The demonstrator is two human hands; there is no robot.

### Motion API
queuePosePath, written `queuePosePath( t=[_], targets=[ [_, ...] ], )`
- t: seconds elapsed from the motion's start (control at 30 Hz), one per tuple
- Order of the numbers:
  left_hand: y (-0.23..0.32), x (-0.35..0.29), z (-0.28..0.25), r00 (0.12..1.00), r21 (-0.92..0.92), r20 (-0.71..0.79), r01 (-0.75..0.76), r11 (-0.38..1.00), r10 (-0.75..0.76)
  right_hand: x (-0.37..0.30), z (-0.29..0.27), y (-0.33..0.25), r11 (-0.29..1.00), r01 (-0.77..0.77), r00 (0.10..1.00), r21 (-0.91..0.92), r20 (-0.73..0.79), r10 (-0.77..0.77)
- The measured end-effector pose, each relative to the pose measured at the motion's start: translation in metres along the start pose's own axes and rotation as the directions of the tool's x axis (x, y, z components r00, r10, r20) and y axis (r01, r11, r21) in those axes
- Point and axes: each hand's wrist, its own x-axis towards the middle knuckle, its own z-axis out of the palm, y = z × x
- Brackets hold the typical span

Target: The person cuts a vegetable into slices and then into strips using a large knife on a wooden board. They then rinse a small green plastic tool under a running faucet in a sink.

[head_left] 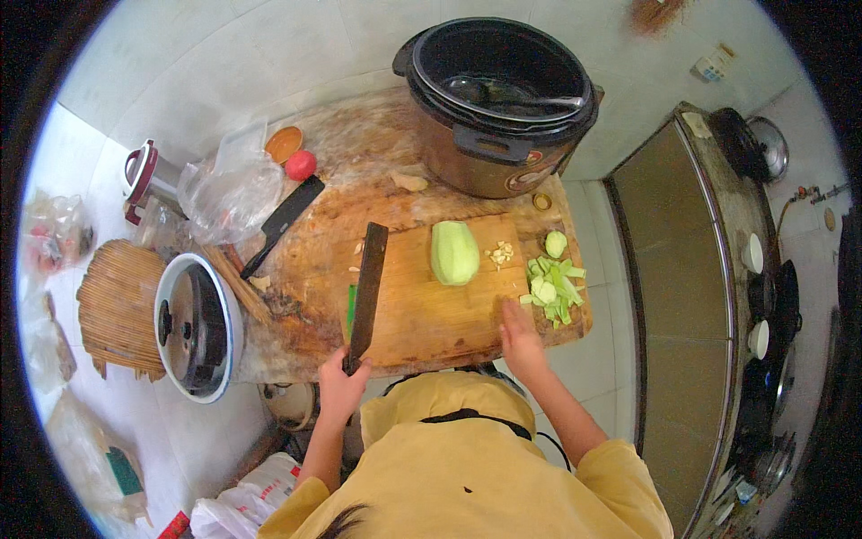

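My left hand (343,386) is closed around the handle of a cleaver (368,287), its dark blade raised over the left part of the wooden cutting board (422,328). At the board's right front, my right hand (521,340) holds nothing, its fingers stretched out by the edge. A peeled, pale green vegetable (455,253) lies on the board, apart from both hands. Chopped garlic (499,254) sits to its right. Beyond the board's right side are green peelings (554,292) and a cut end piece (556,243). A green strip (351,310) shows partly behind the cleaver.
A large pressure cooker pot (498,148) stands open at the back right, a ladle inside. A second, black knife (285,220) lies left, near a red round item (301,164) and a plastic bag (235,193). An enamel basin (235,332) holds a dark lid at the table's left edge.
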Motion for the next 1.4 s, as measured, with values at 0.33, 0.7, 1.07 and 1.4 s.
queuePosePath(
  t=[0.33, 0.7, 1.07, 1.4],
  targets=[
    [0.001, 0.002, 0.0, 0.999, -0.012, 0.018, -0.035, 0.999, 0.035, -0.008, -0.009, 0.025, 0.961, -0.18, 0.954, 0.208, -0.201, 0.222],
    [0.0, -0.001, 0.002, 0.999, -0.022, 0.013, -0.03, 0.999, 0.03, -0.008, 0.005, 0.046, 0.973, -0.176, 0.919, 0.152, -0.328, 0.217],
    [0.007, -0.004, 0.002, 1.0, -0.061, -0.005, 0.004, 0.998, -0.004, 0.021, -0.046, 0.074, 0.755, -0.313, 0.761, 0.577, -0.323, 0.563],
    [0.001, -0.003, 0.007, 0.999, -0.042, -0.022, -0.032, 0.999, 0.031, 0.035, -0.055, 0.083, 0.781, -0.4, 0.765, 0.48, -0.294, 0.572]
  ],
)
